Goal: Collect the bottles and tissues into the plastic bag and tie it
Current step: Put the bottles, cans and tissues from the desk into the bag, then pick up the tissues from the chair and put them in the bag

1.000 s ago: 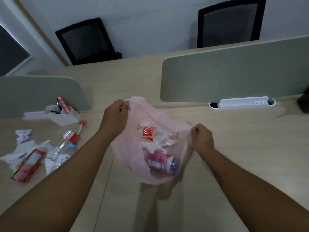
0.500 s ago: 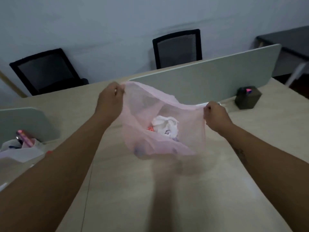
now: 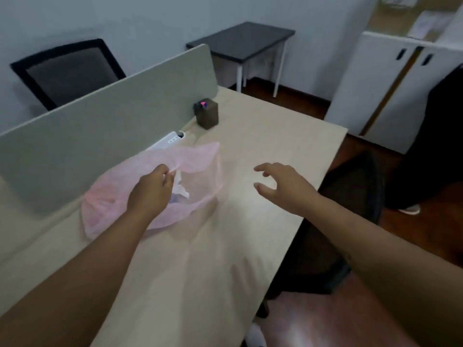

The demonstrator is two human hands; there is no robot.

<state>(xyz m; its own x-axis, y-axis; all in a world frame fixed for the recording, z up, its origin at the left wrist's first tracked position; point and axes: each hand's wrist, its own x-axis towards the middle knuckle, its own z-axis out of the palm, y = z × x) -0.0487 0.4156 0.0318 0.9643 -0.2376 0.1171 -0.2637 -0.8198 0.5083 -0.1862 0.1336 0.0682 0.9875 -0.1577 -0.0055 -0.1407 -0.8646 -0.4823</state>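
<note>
A thin pink plastic bag (image 3: 198, 164) rests on the beige desk (image 3: 200, 259), its mouth gaping toward the right. My left hand (image 3: 152, 191) pinches the bag's near rim between thumb and fingers. White tissue (image 3: 181, 190) and a dim bottle shape show through the opening. My right hand (image 3: 283, 184) hovers over the desk to the right of the bag, fingers spread, holding nothing and apart from the plastic. The rest of the bag's contents are blurred.
A grey divider panel (image 3: 105, 118) runs behind the bag, with a white tray (image 3: 167, 141) at its foot. A dark brown box (image 3: 207, 113) stands at the panel's end. The desk's right edge drops to a black chair (image 3: 350, 221). White cabinets (image 3: 390, 81) stand beyond.
My right hand has let go of the bag's rim and moved off to the right. The bag has come down onto the desk, held only by my left hand. The view has swung right.
</note>
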